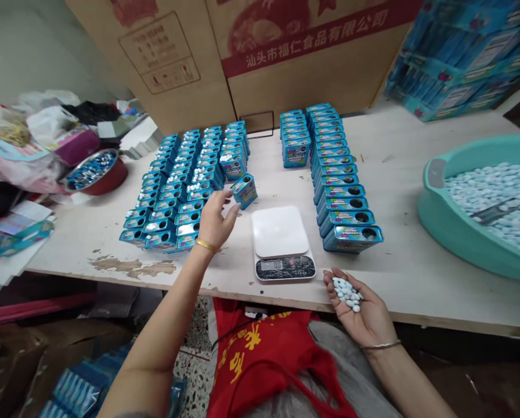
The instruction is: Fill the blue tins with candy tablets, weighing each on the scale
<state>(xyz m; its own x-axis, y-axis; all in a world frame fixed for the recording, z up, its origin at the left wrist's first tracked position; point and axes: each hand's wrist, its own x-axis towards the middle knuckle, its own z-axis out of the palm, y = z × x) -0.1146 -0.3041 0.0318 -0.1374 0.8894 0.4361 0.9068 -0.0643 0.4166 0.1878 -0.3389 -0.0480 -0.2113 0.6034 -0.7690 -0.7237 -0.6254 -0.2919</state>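
Observation:
My left hand [216, 219] reaches over the rows on the left, its thumb and fingers apart. Just beyond its fingertips stands a single blue tin [245, 193] with a round hole in the top; I cannot tell whether they touch. Palm up at the table's front edge, my right hand [367, 316] is cupped around a small heap of pale blue-white candies [347, 293]. Between the hands lies a white kitchen scale [280, 232] with a bare platform. Blue tins [190, 174] stand in several rows on the left, some with candies heaped on top.
Two rows of blue tins [340, 203] stand right of the scale. A turquoise basin [434, 203] at the far right holds many candies and a metal tool. A red bowl [112, 174] sits left. Large cartons [286, 81] line the back; packed blue boxes [464, 58] are stacked at back right.

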